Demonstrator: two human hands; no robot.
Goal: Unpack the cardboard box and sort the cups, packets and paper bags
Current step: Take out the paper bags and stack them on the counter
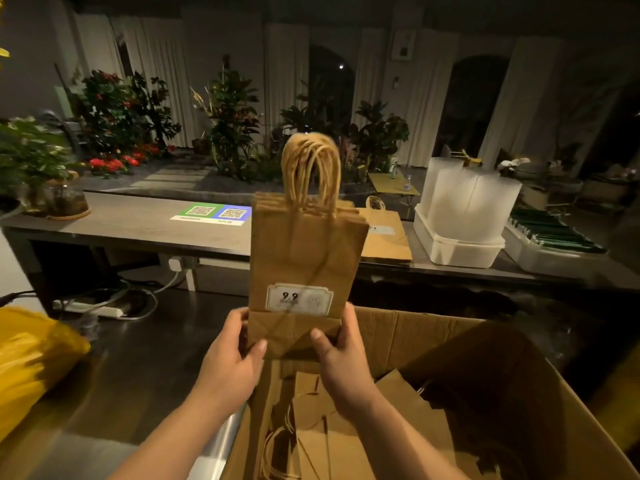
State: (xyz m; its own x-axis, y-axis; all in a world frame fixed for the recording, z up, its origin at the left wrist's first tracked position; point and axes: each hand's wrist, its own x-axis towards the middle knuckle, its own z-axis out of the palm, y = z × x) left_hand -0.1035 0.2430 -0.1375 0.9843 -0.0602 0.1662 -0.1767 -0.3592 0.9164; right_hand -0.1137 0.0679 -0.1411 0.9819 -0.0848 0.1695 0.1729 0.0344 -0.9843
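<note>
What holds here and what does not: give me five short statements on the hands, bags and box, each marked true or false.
1. The left hand and right hand grip the bundle of brown paper bags at its bottom end. True.
2. Its twisted handles point down into the box. False: they point up.
3. Loose paper bags lie inside the open cardboard box. True.
4. The white label sits beside the handles. False: it sits low, just above the hands.
5. A flat paper bag lies on the counter behind. True.
</note>
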